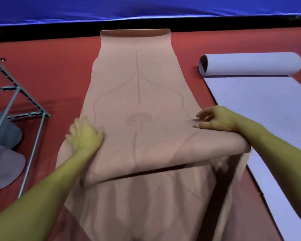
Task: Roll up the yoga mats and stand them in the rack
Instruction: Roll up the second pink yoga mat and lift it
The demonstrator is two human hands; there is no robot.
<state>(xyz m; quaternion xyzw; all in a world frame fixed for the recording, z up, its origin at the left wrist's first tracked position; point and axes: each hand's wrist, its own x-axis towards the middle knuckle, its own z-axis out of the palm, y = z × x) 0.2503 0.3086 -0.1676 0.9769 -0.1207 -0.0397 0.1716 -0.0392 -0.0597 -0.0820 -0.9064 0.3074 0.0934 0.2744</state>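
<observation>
Light was dim and even, colours cast oddly, skin greenish. The picture was soft throughout, the right hand (215, 119) motion-blurred. Wide-angle bending curved the edges. Shadows were faint.

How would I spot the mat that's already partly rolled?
Start at the red floor and look right of the pink mat under both hands. The lavender mat lies there. Only its far end is curled into a thick roll.
</observation>
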